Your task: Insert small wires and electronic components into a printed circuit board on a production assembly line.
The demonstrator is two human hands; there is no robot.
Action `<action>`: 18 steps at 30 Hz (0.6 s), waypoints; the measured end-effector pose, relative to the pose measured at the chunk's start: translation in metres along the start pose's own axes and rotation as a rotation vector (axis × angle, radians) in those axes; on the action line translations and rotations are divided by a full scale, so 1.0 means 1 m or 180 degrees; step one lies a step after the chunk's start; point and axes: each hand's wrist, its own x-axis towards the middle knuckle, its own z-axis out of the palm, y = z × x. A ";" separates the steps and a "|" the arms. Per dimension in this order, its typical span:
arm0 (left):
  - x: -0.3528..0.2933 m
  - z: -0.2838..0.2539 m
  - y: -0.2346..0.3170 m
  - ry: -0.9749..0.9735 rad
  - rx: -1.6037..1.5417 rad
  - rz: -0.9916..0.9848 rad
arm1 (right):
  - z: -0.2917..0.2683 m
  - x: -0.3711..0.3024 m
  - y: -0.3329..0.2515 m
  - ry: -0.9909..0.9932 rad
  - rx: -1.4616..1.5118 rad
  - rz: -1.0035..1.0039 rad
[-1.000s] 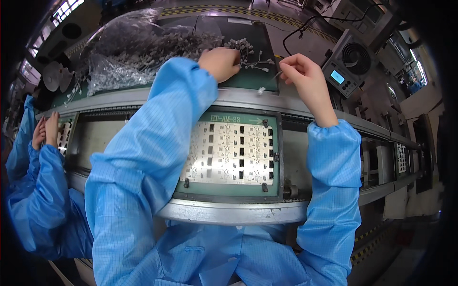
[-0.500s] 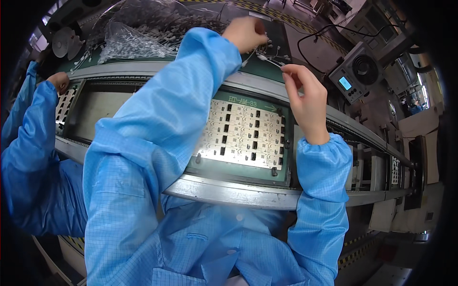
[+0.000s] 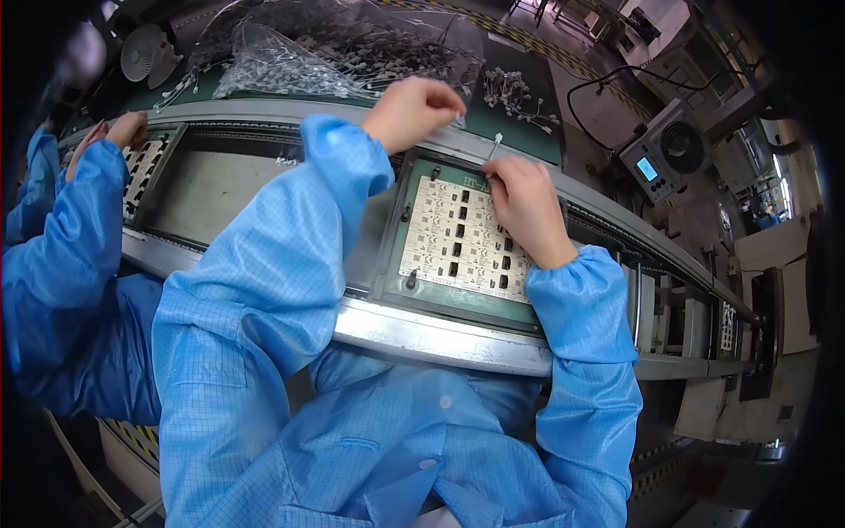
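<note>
My right hand (image 3: 526,207) is closed in a pinch over the far edge of the green carrier, gripping a short wire lead (image 3: 495,145) whose white connector points up and away. Fingers pinched, my left hand (image 3: 412,114) hovers over the far rail. A small whitish connector (image 3: 458,121) shows at its fingertips; the rest of that piece is hidden. Below the hands a green carrier (image 3: 427,295) holds a panel of white circuit boards (image 3: 431,231) with rows of black parts. My right hand and sleeve cover the panel's right side.
Behind the rail lie a plastic bag of wire leads (image 3: 282,66) and a smaller loose pile of leads (image 3: 510,88). A fan-fronted device with a lit screen (image 3: 664,150) stands at right. At left, a co-worker's hand (image 3: 128,130) is over another panel (image 3: 141,176).
My left hand has drawn back from the lead pile, nearer and to the left. My right hand has moved left and nearer, over the carrier's edge. The co-worker's hand has shifted slightly right.
</note>
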 end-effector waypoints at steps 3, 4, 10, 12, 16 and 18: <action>-0.017 -0.006 0.005 0.0081 0.0648 0.0210 | -0.014 -0.002 -0.006 -0.0127 0.0290 0.0307; -0.019 -0.010 0.009 0.0231 0.0760 0.0449 | -0.021 -0.002 -0.008 -0.0158 0.0435 0.0510; -0.045 -0.022 0.031 0.0523 0.0818 0.0873 | -0.018 -0.015 -0.015 -0.0196 0.0766 0.1189; -0.061 -0.019 0.025 0.0318 0.1172 0.0959 | -0.015 -0.016 -0.020 -0.0224 0.0565 0.0961; -0.083 -0.010 0.030 -0.0095 0.1670 0.0785 | -0.009 -0.012 -0.024 -0.0396 0.0538 0.1017; -0.084 -0.006 0.029 -0.0068 0.1740 0.0838 | -0.006 -0.010 -0.023 -0.0429 0.0604 0.1079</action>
